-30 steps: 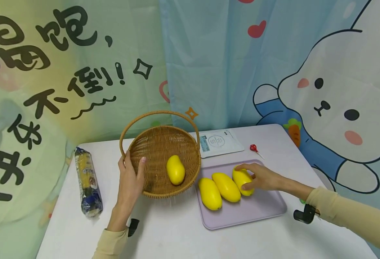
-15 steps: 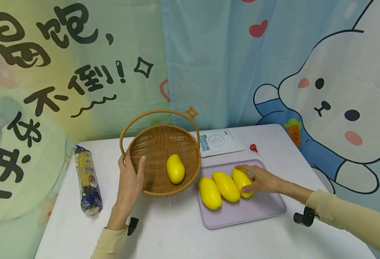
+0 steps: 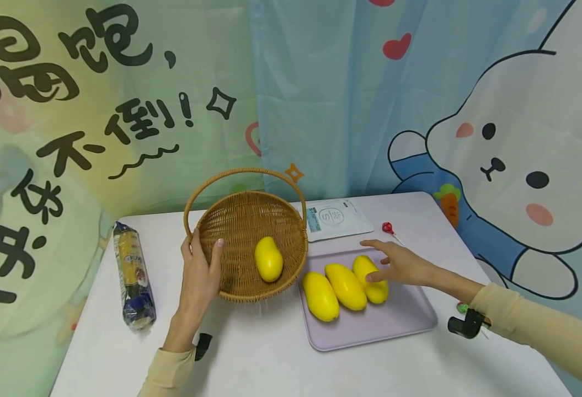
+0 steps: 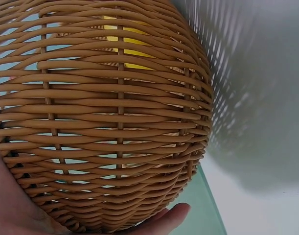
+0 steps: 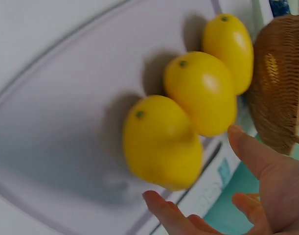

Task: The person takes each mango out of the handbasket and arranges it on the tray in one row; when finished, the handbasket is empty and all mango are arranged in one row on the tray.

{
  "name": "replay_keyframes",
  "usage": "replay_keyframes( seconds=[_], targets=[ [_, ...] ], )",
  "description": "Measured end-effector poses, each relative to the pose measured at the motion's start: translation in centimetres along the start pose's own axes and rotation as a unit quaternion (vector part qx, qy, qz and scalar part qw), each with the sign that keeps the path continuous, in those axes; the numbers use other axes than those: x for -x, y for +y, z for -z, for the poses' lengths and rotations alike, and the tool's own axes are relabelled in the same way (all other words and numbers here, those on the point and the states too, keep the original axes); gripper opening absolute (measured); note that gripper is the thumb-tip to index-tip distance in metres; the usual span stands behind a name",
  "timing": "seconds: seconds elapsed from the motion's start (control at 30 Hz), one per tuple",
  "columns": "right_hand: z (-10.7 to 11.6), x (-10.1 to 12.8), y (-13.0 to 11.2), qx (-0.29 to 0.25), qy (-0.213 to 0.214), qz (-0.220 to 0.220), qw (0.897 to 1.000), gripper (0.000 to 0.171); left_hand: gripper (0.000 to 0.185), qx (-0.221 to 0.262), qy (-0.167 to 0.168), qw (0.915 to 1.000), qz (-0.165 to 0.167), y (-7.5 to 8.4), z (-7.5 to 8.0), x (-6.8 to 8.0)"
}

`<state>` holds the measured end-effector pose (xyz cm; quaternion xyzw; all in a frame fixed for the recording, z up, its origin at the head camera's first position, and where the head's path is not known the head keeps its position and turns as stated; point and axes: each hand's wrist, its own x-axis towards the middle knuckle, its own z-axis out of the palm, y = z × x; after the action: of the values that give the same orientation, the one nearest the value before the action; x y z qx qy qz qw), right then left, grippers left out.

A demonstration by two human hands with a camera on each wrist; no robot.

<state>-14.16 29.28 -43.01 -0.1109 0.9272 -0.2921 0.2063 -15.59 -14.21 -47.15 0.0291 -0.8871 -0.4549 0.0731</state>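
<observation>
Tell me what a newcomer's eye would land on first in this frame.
Three bright yellow mangoes lie side by side on a lilac tray at the table's right, with the right hand open just above the rightmost one. A fourth mango lies in the wicker basket at centre, whose rim the left hand grips. A big cartoon rabbit curtain fills the background.

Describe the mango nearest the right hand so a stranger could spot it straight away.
Find the lilac tray right of the wicker basket. Three yellow mangoes lie side by side on it; take the rightmost mango, farthest from the basket, the only one with the right hand open just above it.
</observation>
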Motion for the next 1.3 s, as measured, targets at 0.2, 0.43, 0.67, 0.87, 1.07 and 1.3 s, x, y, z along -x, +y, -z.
replay_keyframes(
  seconds=[0.2,0.43,0.67,0.87,1.07,1.3],
  targets=[
    [1.7,-0.6,-1.7,0.008,0.028,0.018,0.999,0.078,0.085,0.002,-0.001,1.0,0.0,0.1,-0.1,0.0],
    [4.0,-1.3,-4.6,0.027,0.046,0.057,0.997,0.077,0.085,0.0,-0.007,1.0,0.003,0.2,-0.1,0.1],
    [5.5,-2.0,-8.3,0.047,0.054,0.091,0.993,0.073,0.086,-0.002,-0.009,0.9999,0.005,0.2,-0.2,0.2],
    [6.0,-2.5,-13.1,0.033,0.038,0.118,0.992,0.071,0.086,-0.003,-0.007,1.0,0.004,0.3,-0.1,0.2],
    [5.2,-4.1,-17.1,0.034,0.008,0.157,0.987,0.069,0.085,-0.004,0.0,1.0,0.004,0.3,0.0,0.1],
    [3.1,-6.4,-20.1,0.063,-0.019,0.2,0.978,0.066,0.086,-0.004,-0.001,1.0,0.009,0.3,-0.1,0.1]
  ],
)
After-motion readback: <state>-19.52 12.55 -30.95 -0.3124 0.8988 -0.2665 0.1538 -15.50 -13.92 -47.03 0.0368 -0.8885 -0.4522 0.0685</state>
